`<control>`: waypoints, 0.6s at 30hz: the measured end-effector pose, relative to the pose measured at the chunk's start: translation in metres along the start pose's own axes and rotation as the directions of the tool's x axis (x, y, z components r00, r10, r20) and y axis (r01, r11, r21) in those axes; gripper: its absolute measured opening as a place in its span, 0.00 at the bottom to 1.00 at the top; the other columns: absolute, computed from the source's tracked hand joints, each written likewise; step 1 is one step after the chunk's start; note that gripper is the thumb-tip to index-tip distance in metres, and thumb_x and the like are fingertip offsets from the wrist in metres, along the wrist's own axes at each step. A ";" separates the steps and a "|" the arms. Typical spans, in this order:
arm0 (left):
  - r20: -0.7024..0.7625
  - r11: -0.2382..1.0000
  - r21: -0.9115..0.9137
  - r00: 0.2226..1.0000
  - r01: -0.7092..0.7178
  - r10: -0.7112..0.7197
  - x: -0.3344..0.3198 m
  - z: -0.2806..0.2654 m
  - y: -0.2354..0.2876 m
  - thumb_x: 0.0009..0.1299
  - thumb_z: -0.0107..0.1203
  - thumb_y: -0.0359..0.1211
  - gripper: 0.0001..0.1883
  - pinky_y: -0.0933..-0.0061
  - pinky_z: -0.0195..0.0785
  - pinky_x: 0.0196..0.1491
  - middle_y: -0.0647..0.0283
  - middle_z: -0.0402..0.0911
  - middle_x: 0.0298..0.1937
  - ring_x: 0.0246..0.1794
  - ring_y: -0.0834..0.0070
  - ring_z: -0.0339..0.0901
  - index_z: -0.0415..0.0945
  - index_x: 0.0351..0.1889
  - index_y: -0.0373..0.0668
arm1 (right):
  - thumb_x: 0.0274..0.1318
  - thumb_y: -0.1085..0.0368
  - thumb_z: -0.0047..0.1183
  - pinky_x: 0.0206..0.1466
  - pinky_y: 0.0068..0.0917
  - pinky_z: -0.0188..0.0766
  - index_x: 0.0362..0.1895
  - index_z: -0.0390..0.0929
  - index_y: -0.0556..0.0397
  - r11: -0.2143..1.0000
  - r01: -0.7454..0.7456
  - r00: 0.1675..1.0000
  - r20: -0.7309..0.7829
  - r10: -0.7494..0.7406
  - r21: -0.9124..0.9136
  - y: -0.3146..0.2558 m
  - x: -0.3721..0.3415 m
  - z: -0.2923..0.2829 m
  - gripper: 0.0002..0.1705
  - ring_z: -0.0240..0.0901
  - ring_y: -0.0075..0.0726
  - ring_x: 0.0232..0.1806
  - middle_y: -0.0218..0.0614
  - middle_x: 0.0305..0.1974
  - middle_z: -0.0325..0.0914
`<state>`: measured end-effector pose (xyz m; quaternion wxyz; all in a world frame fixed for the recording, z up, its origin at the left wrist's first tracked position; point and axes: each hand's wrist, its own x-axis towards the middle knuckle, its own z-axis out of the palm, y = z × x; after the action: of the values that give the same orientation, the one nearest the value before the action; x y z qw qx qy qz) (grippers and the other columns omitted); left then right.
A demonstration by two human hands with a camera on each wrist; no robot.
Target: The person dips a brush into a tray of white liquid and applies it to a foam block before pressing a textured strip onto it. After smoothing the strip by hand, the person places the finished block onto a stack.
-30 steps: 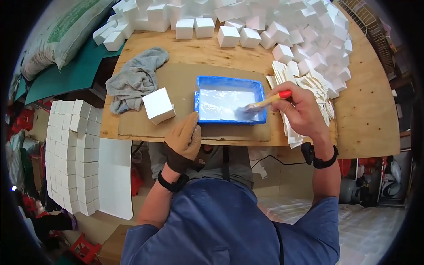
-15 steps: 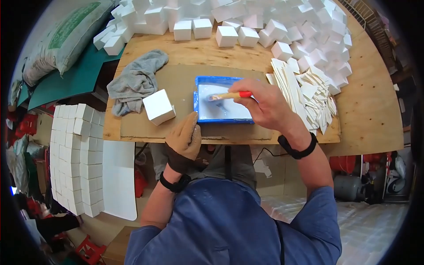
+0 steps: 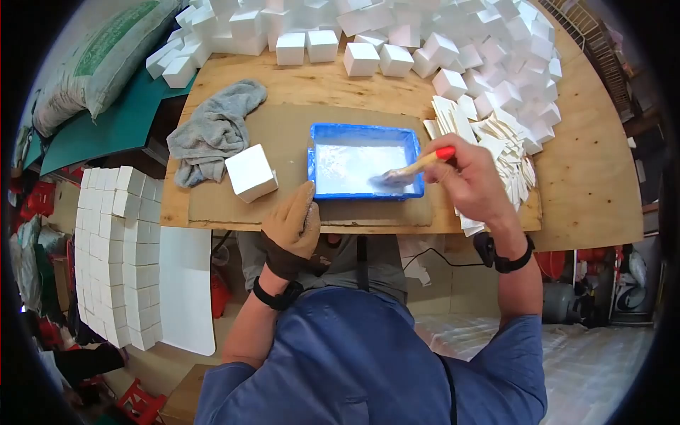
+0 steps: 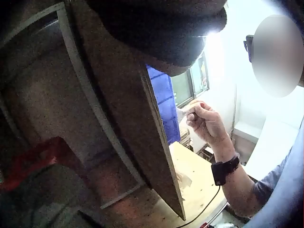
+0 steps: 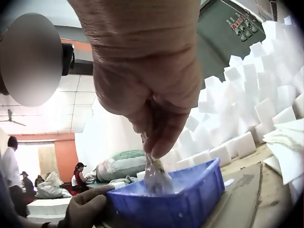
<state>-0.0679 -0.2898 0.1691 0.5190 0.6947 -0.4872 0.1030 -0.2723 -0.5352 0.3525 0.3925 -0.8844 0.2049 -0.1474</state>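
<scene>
In the head view my bare right hand [image 3: 478,180] pinches a paintbrush [image 3: 418,166] with a wooden, red-tipped handle. Its bristles dip into white liquid in the right part of a blue plastic tray [image 3: 366,196]. The right wrist view shows the wet brush [image 5: 156,178] slanting down into the tray [image 5: 190,204]. My left hand [image 3: 290,223], in a tan and brown glove, holds the tray's near left corner with its fingertips. Left of the tray sits a white block [image 3: 250,173]. In the left wrist view, the dark glove [image 4: 161,38] hides part of the tray.
A grey cloth [image 3: 216,131] lies left of the block. Cardboard [image 3: 283,127] covers the wooden table under the tray. Thin white sheets [image 3: 506,152] are heaped to the right, with piled white blocks [image 3: 496,64] behind. More blocks [image 3: 120,248] stand stacked left of the table.
My right hand swept the brush left across the tray, then back to the right side. My left hand has stayed at the tray's corner.
</scene>
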 end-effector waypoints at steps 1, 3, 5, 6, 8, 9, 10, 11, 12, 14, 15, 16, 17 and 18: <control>-0.005 1.000 0.002 1.000 -0.007 0.007 0.000 0.000 -0.001 0.73 0.67 0.23 0.23 0.55 0.85 0.56 0.47 0.91 0.59 0.52 0.48 0.91 0.86 0.67 0.38 | 0.75 0.76 0.60 0.44 0.26 0.82 0.56 0.84 0.58 0.999 -0.002 1.000 0.015 0.002 0.040 0.004 0.000 0.011 0.10 0.87 0.24 0.40 0.35 0.41 0.88; -0.020 1.000 0.003 1.000 -0.023 0.023 0.000 0.002 -0.001 0.73 0.67 0.23 0.23 0.55 0.85 0.56 0.48 0.91 0.59 0.52 0.47 0.91 0.86 0.67 0.38 | 0.75 0.76 0.61 0.46 0.27 0.82 0.56 0.84 0.58 0.993 -0.005 0.999 0.044 0.000 0.115 0.011 0.004 0.031 0.10 0.88 0.27 0.41 0.36 0.42 0.89; -0.020 1.000 0.001 0.999 -0.027 0.027 0.000 0.004 0.000 0.73 0.67 0.23 0.23 0.55 0.85 0.56 0.48 0.91 0.59 0.52 0.47 0.91 0.86 0.67 0.38 | 0.74 0.75 0.62 0.45 0.29 0.81 0.55 0.84 0.57 0.989 0.081 0.997 0.010 -0.082 0.120 0.013 0.012 0.046 0.10 0.88 0.29 0.40 0.37 0.40 0.89; -0.016 1.000 0.008 0.999 -0.029 0.030 0.001 0.003 -0.001 0.73 0.67 0.23 0.23 0.54 0.85 0.56 0.48 0.91 0.59 0.52 0.47 0.91 0.86 0.67 0.38 | 0.73 0.75 0.63 0.44 0.30 0.81 0.55 0.84 0.56 0.977 0.168 0.986 -0.021 -0.167 0.133 0.013 0.019 0.053 0.10 0.88 0.32 0.39 0.38 0.39 0.89; -0.014 0.999 0.030 1.000 -0.026 0.027 0.003 -0.002 -0.001 0.73 0.67 0.23 0.23 0.54 0.85 0.55 0.48 0.91 0.60 0.52 0.47 0.91 0.86 0.67 0.38 | 0.73 0.74 0.64 0.43 0.31 0.80 0.54 0.84 0.55 0.953 0.261 0.965 -0.046 -0.257 0.155 0.007 0.031 0.057 0.10 0.89 0.35 0.38 0.39 0.37 0.89; -0.014 1.000 0.023 1.000 -0.019 0.020 0.003 -0.003 0.000 0.73 0.67 0.23 0.22 0.54 0.85 0.55 0.48 0.91 0.60 0.53 0.47 0.91 0.86 0.66 0.38 | 0.72 0.74 0.65 0.45 0.31 0.81 0.55 0.84 0.55 0.944 0.326 0.945 -0.038 -0.324 0.056 0.004 0.038 0.053 0.10 0.89 0.34 0.40 0.40 0.39 0.90; -0.011 1.000 0.011 1.000 -0.013 0.013 0.003 -0.003 0.002 0.73 0.67 0.24 0.22 0.54 0.85 0.55 0.48 0.91 0.60 0.53 0.47 0.91 0.86 0.66 0.38 | 0.72 0.75 0.65 0.47 0.30 0.82 0.55 0.85 0.55 0.922 0.384 0.922 -0.025 -0.385 -0.045 0.000 0.045 0.048 0.11 0.89 0.33 0.41 0.40 0.42 0.90; -0.008 1.000 -0.005 1.000 -0.008 0.008 0.003 -0.003 0.004 0.73 0.67 0.24 0.22 0.54 0.85 0.55 0.48 0.91 0.60 0.53 0.47 0.91 0.86 0.66 0.38 | 0.72 0.76 0.65 0.50 0.29 0.83 0.56 0.85 0.55 0.888 0.436 0.897 -0.007 -0.442 -0.147 -0.002 0.049 0.045 0.12 0.90 0.32 0.43 0.40 0.44 0.91; -0.008 1.000 -0.008 1.000 -0.006 0.006 0.003 -0.003 0.004 0.73 0.67 0.24 0.22 0.54 0.85 0.55 0.48 0.91 0.60 0.53 0.47 0.91 0.86 0.66 0.38 | 0.72 0.76 0.65 0.50 0.29 0.83 0.56 0.85 0.55 0.889 0.434 0.898 -0.006 -0.440 -0.148 -0.001 0.052 0.045 0.12 0.90 0.32 0.43 0.40 0.44 0.91; 0.013 1.000 -0.005 1.000 0.004 -0.004 0.002 -0.003 0.003 0.73 0.67 0.24 0.22 0.54 0.85 0.55 0.48 0.91 0.60 0.53 0.47 0.91 0.86 0.66 0.38 | 0.72 0.76 0.65 0.49 0.29 0.83 0.56 0.86 0.56 0.882 0.409 0.910 0.039 -0.412 -0.234 -0.001 0.057 0.045 0.12 0.90 0.32 0.43 0.40 0.43 0.90; 0.019 1.000 -0.002 1.000 0.010 -0.010 0.002 -0.003 0.002 0.73 0.67 0.24 0.22 0.54 0.85 0.55 0.48 0.91 0.60 0.53 0.47 0.91 0.86 0.66 0.38 | 0.72 0.76 0.64 0.49 0.28 0.83 0.56 0.86 0.56 0.873 0.401 0.914 0.063 -0.400 -0.277 -0.001 0.059 0.046 0.12 0.90 0.32 0.43 0.40 0.43 0.90; 0.012 1.000 -0.001 1.000 0.016 -0.016 0.003 -0.003 0.002 0.73 0.67 0.24 0.22 0.54 0.85 0.55 0.48 0.91 0.60 0.53 0.47 0.91 0.86 0.66 0.38 | 0.72 0.76 0.64 0.49 0.28 0.83 0.56 0.86 0.56 0.871 0.406 0.913 0.071 -0.403 -0.278 -0.001 0.056 0.045 0.12 0.90 0.32 0.43 0.40 0.43 0.90; 0.006 1.000 -0.013 1.000 -0.004 0.004 0.003 -0.002 0.002 0.73 0.68 0.24 0.22 0.54 0.85 0.55 0.48 0.91 0.60 0.53 0.48 0.91 0.86 0.66 0.38 | 0.72 0.76 0.63 0.48 0.28 0.83 0.57 0.85 0.56 0.937 0.286 0.958 0.053 -0.281 -0.200 0.000 0.047 0.042 0.12 0.90 0.32 0.43 0.40 0.42 0.90; -0.001 1.000 -0.019 1.000 -0.020 0.020 0.004 -0.002 0.001 0.73 0.68 0.24 0.22 0.54 0.85 0.54 0.49 0.91 0.60 0.53 0.48 0.91 0.86 0.66 0.38 | 0.73 0.76 0.62 0.48 0.28 0.83 0.57 0.85 0.57 0.980 0.160 0.987 0.050 -0.155 -0.117 0.001 0.040 0.040 0.12 0.90 0.32 0.43 0.39 0.41 0.90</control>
<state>-0.0661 -0.2900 0.1737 0.5248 0.6847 -0.4949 0.1040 -0.2211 -0.5295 0.3298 0.3294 -0.9228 0.1348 -0.1473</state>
